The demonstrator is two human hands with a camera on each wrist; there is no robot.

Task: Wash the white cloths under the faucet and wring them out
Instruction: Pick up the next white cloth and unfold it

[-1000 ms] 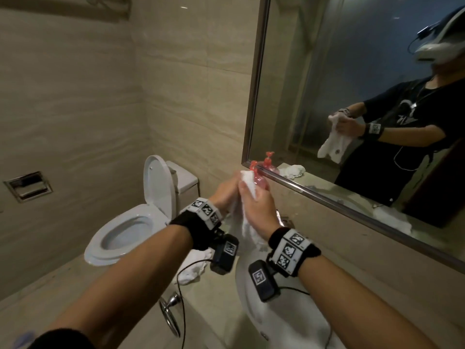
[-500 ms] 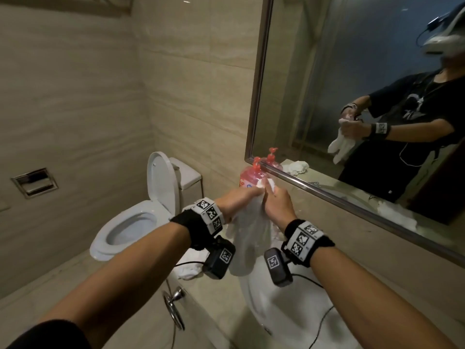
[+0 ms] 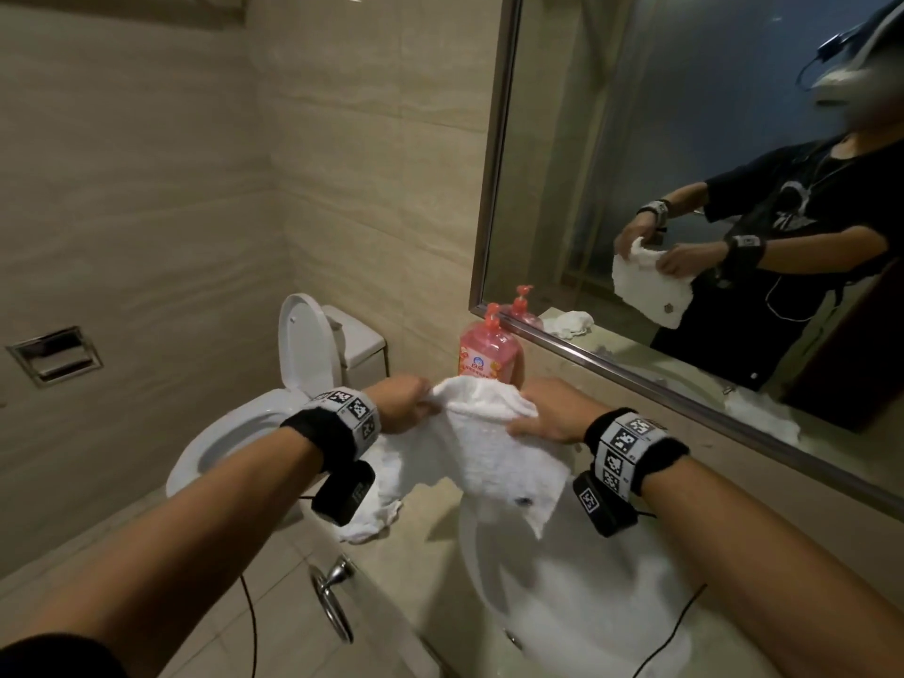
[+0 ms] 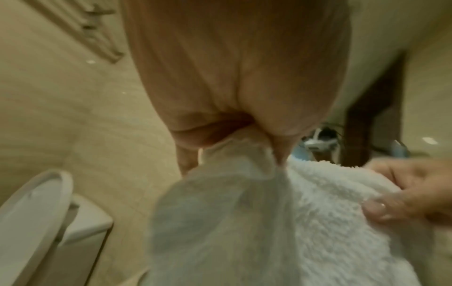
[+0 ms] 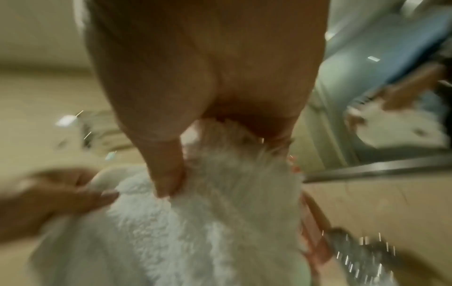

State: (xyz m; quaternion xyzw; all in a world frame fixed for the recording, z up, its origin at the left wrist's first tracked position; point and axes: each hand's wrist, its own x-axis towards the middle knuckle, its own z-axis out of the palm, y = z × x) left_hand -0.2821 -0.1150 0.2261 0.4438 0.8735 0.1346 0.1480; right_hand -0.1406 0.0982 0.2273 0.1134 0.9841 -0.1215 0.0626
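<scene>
A fluffy white cloth (image 3: 494, 447) hangs spread between my two hands above the white sink basin (image 3: 587, 609). My left hand (image 3: 406, 401) pinches its upper left corner, seen close in the left wrist view as left hand (image 4: 234, 139) bunching the white cloth (image 4: 318, 212). My right hand (image 3: 543, 415) grips the upper right edge; the right wrist view shows right hand (image 5: 195, 154) with thumb pressed into the cloth (image 5: 195, 222). A second white cloth (image 3: 376, 511) lies crumpled on the counter left of the basin. The faucet is hidden behind the cloth.
A pink soap pump bottle (image 3: 489, 352) stands on the counter just behind the cloth, under the mirror (image 3: 685, 163). A toilet (image 3: 274, 398) with raised lid sits to the left. A chrome towel ring (image 3: 332, 599) hangs on the counter front.
My hands have lowered and pulled apart, spreading the bunched cloth out wide between them over the basin. The soap bottle has come into full view behind it.
</scene>
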